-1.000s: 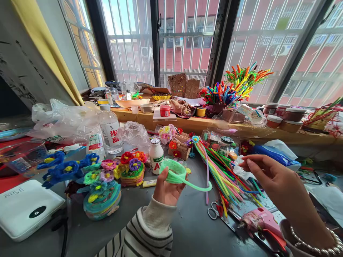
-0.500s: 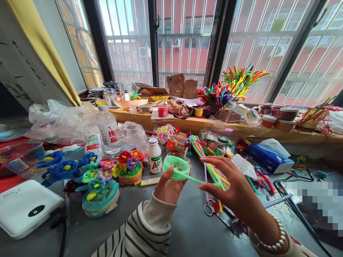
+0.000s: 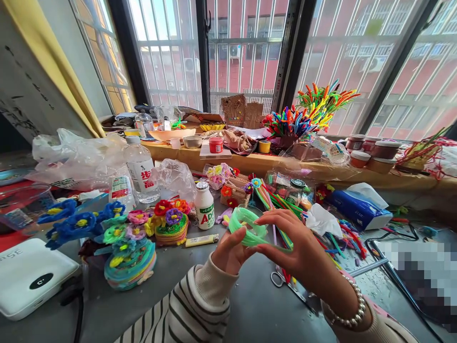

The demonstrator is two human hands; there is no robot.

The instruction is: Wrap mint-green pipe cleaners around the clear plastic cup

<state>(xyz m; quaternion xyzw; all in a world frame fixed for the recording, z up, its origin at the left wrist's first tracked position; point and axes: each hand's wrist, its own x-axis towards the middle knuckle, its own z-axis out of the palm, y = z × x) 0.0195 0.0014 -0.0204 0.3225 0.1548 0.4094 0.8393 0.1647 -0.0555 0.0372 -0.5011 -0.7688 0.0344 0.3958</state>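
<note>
My left hand (image 3: 228, 252) grips a small clear plastic cup wound with light green pipe cleaner (image 3: 237, 224), its thumb pressed on the near side. From the right, my right hand (image 3: 303, 243) has its fingertips at the cup's rim and side. A loose green strand runs through the curve of that hand. Below it, a pair of scissors (image 3: 278, 280) lies on the table. To the left of the cup are a white drink bottle (image 3: 204, 207), a yellow lighter (image 3: 202, 240) and a round pipe-cleaner pot with flowers (image 3: 130, 267).
A large clear bottle (image 3: 141, 171) stands at the back left, with a white power bank (image 3: 34, 281) nearer me. On the right are a blue tissue pack (image 3: 352, 209) and a pixelated flat object (image 3: 424, 271). Bundled pipe cleaners (image 3: 296, 126) crowd the window ledge.
My right hand has moved left, from holding the strand stretched away to touching the cup. The cup has tilted and shifted slightly right. The view has shifted a little.
</note>
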